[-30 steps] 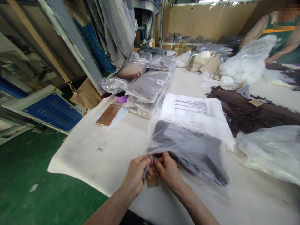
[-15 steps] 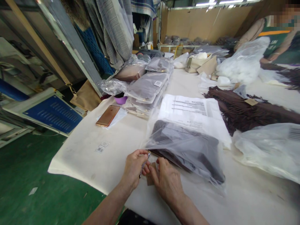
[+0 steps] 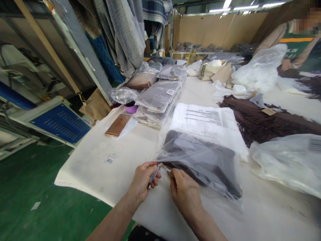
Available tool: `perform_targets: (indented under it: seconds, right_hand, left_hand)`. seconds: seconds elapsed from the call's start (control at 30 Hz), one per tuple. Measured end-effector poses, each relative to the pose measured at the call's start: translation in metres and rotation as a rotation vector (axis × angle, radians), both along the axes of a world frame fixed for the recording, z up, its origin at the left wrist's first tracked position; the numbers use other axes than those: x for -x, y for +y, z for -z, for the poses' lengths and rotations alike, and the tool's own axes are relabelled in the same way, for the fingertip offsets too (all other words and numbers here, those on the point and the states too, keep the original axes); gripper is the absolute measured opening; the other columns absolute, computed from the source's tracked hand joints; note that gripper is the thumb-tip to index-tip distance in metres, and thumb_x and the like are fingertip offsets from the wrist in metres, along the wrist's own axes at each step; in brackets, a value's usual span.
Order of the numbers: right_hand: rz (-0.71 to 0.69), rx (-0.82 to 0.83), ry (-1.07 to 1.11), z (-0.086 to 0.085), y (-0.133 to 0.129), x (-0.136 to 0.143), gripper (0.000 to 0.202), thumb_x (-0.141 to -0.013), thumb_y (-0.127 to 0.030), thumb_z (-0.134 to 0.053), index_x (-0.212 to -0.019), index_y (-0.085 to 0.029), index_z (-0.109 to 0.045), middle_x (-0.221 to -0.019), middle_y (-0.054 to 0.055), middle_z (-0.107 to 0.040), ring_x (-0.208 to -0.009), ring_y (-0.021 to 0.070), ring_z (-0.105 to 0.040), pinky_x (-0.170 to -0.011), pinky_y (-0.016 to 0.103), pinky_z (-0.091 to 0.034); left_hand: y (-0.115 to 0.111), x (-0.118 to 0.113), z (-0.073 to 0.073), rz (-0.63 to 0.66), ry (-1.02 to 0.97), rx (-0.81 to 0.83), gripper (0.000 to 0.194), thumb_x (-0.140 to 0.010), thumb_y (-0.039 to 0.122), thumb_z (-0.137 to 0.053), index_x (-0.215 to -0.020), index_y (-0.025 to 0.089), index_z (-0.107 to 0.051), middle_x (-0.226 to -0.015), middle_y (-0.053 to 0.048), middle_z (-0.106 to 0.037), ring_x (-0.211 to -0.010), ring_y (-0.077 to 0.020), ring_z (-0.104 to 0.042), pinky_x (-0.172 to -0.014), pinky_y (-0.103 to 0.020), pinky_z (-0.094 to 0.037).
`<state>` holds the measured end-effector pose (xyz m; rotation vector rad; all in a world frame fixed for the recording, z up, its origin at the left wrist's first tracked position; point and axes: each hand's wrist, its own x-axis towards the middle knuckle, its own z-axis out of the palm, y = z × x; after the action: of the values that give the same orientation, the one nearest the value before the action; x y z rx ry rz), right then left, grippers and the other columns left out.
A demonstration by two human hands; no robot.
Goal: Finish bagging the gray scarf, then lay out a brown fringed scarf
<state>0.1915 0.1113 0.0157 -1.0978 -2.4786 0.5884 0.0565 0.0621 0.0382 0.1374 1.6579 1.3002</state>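
Observation:
A clear plastic bag (image 3: 175, 152) with a folded dark grey-brown cloth item (image 3: 200, 157) inside lies on the table in front of me. At the bag's near left edge, my left hand (image 3: 145, 177) is closed round a slim tool with a dark metal end (image 3: 150, 182); its exact kind is unclear. The thumb and forefinger of that hand are at the bag's corner. My right hand (image 3: 185, 187) is closed in a pinch at the bag's open edge, on a small brown tag (image 3: 171, 174) that the fingers mostly hide.
A printed white bag (image 3: 195, 115) lies under the far part of the clear bag. Packed bags (image 3: 160, 93) are stacked behind it. A phone (image 3: 117, 125) and barcode stickers (image 3: 112, 157) lie left. At right are a brown fringed scarf (image 3: 263, 120) and a co-worker (image 3: 296, 47).
My right hand has shifted slightly right and closed further over the brown tag, which now shows less. My left hand keeps its grip by the bag's corner. The camera view has tilted slightly.

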Motion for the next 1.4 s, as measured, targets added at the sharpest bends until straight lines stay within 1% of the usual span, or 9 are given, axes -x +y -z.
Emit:
perform_targets:
  seconds: [0.1, 0.23, 0.37, 0.47, 0.67, 0.8, 0.93, 1.13, 1.4]
  right_hand:
    - [-0.027, -0.305, 0.098, -0.006, 0.002, -0.003, 0.018, -0.075, -0.006, -0.045, -0.073, -0.020, -0.057, -0.066, 0.001, -0.056, -0.063, 0.0167, -0.052, -0.059, 0.028, -0.032]
    - [-0.081, -0.554, 0.016, 0.001, -0.001, -0.001, 0.020, -0.076, -0.004, -0.046, -0.070, -0.019, -0.058, -0.064, 0.002, -0.053, -0.061, 0.0177, -0.044, -0.057, 0.030, -0.029]
    - [-0.134, -0.640, -0.049, 0.025, -0.006, -0.007, 0.031, -0.080, -0.001, -0.039, -0.100, -0.011, -0.060, -0.076, 0.006, -0.059, -0.066, 0.0185, -0.046, -0.058, 0.030, -0.031]
    - [-0.113, -0.647, -0.078, 0.037, -0.007, -0.014, 0.037, -0.082, -0.002, -0.034, -0.112, -0.008, -0.055, -0.091, 0.011, -0.061, -0.072, 0.0198, -0.047, -0.063, 0.031, -0.034]
    - [-0.080, -0.603, -0.086, 0.035, 0.001, -0.017, 0.024, -0.088, -0.007, -0.036, -0.093, -0.015, -0.058, -0.069, 0.004, -0.054, -0.065, 0.0186, -0.046, -0.061, 0.030, -0.032]
    - [-0.044, -0.645, -0.066, 0.037, 0.002, -0.014, 0.027, -0.087, -0.005, -0.034, -0.092, -0.012, -0.060, -0.070, 0.006, -0.057, -0.066, 0.0187, -0.048, -0.062, 0.031, -0.034]
    - [-0.030, -0.676, -0.049, 0.044, -0.013, -0.010, 0.032, -0.086, -0.005, -0.032, -0.099, -0.009, -0.061, -0.089, 0.013, -0.064, -0.080, 0.0223, -0.055, -0.073, 0.034, -0.040]
    - [0.104, -0.667, -0.012, 0.055, -0.032, 0.004, 0.034, -0.087, -0.018, -0.038, -0.107, -0.001, -0.059, -0.103, 0.021, -0.065, -0.099, 0.0308, -0.056, -0.087, 0.041, -0.040]
    - [0.215, -0.477, -0.026, 0.062, -0.018, 0.013, 0.045, -0.094, -0.040, -0.026, -0.102, -0.011, -0.060, -0.089, 0.014, -0.067, -0.082, 0.0283, -0.061, -0.075, 0.045, -0.045]
  left_hand:
    - [0.000, 0.001, 0.000, -0.009, -0.034, -0.022, 0.051, -0.053, 0.037, -0.062, -0.095, 0.009, -0.055, -0.048, 0.000, -0.059, -0.033, -0.0081, -0.042, -0.033, -0.018, -0.023]
    - [0.001, 0.000, 0.000, -0.012, -0.061, -0.043, 0.051, -0.050, 0.038, -0.064, -0.091, 0.010, -0.055, -0.047, 0.000, -0.059, -0.033, -0.0082, -0.042, -0.034, -0.018, -0.021]
    - [0.000, 0.000, 0.002, -0.020, -0.049, -0.068, 0.051, -0.049, 0.041, -0.065, -0.088, 0.010, -0.056, -0.047, 0.000, -0.058, -0.032, -0.0084, -0.041, -0.033, -0.019, -0.022]
    - [-0.007, -0.004, 0.009, -0.049, 0.016, -0.084, 0.049, -0.057, 0.050, -0.061, -0.085, 0.011, -0.056, -0.051, -0.002, -0.061, -0.033, -0.0095, -0.044, -0.033, -0.020, -0.026]
    - [-0.027, -0.013, 0.024, -0.158, 0.150, 0.008, 0.036, -0.066, 0.049, -0.051, -0.083, 0.017, -0.046, -0.056, -0.003, -0.063, -0.039, -0.0117, -0.052, -0.037, -0.020, -0.035]
    - [-0.025, -0.007, 0.018, -0.026, 0.100, 0.073, 0.045, -0.056, 0.043, -0.061, -0.090, 0.018, -0.046, -0.054, -0.001, -0.062, -0.040, -0.0167, -0.055, -0.037, -0.023, -0.040]
    - [-0.014, 0.002, 0.014, 0.123, 0.078, 0.118, 0.041, -0.053, 0.048, -0.064, -0.077, 0.016, -0.052, -0.050, -0.001, -0.059, -0.039, -0.0150, -0.054, -0.038, -0.024, -0.042]
    - [-0.012, 0.002, 0.017, 0.177, 0.217, 0.121, 0.042, -0.051, 0.058, -0.059, -0.058, 0.017, -0.050, -0.039, 0.004, -0.047, -0.032, -0.0092, -0.042, -0.033, -0.019, -0.031]
    - [-0.012, 0.004, 0.024, 0.246, 0.342, 0.105, 0.045, -0.054, 0.063, -0.051, -0.052, 0.018, -0.049, -0.034, 0.004, -0.044, -0.029, -0.0097, -0.041, -0.031, -0.020, -0.027]
